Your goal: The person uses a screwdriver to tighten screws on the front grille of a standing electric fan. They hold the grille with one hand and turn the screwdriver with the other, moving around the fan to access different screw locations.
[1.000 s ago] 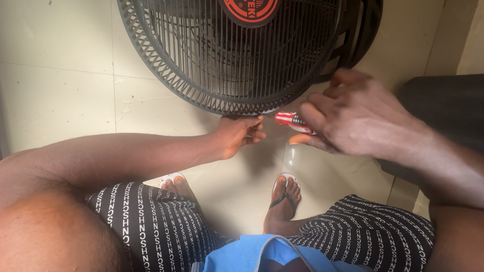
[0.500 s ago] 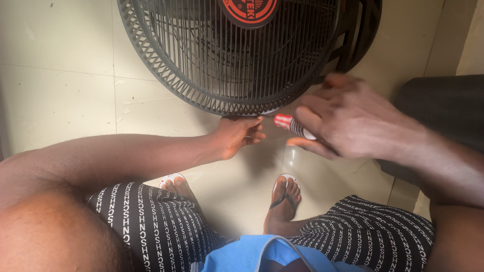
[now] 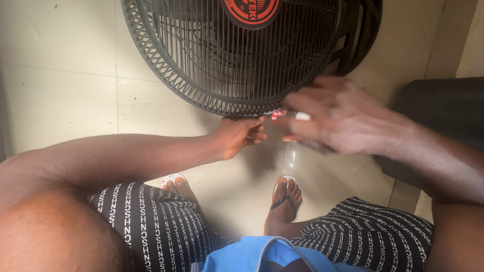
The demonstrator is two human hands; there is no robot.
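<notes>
Fan grille [image 3: 222,65] upright ahead, standing on the tiled floor [image 3: 60,90], round guard facing back toward the wearer, red hub cap [image 3: 251,10] at top centre. Work point = bottom rim of the guard, lowest arc.

Left hand [image 3: 239,136] directly under that rim, fingers curled, fingertips [image 3: 259,132] bunched against the guard edge; looks like pinching something small there, too small to identify. Arm comes in from the left, roughly level across the frame.

Right hand [image 3: 335,118] just right of the left one, motion-blurred, closed around a screwdriver [image 3: 287,116] with a red and white handle. Only a short length visible between the fingers. Long axis near horizontal, running left-right, parallel to the floor and tangent to the lower rim. Working end taken to point left, toward the left fingertips; tip itself not visible, so direction is a judgement.

Gap between hands small, nearly touching. Left hand nearer the rim contact point; right hand slightly higher and closer to the camera.

Below: both feet in flip-flops [image 3: 285,201] on the floor, patterned shorts [image 3: 166,226]. Dark cushion [image 3: 443,116] at right.
</notes>
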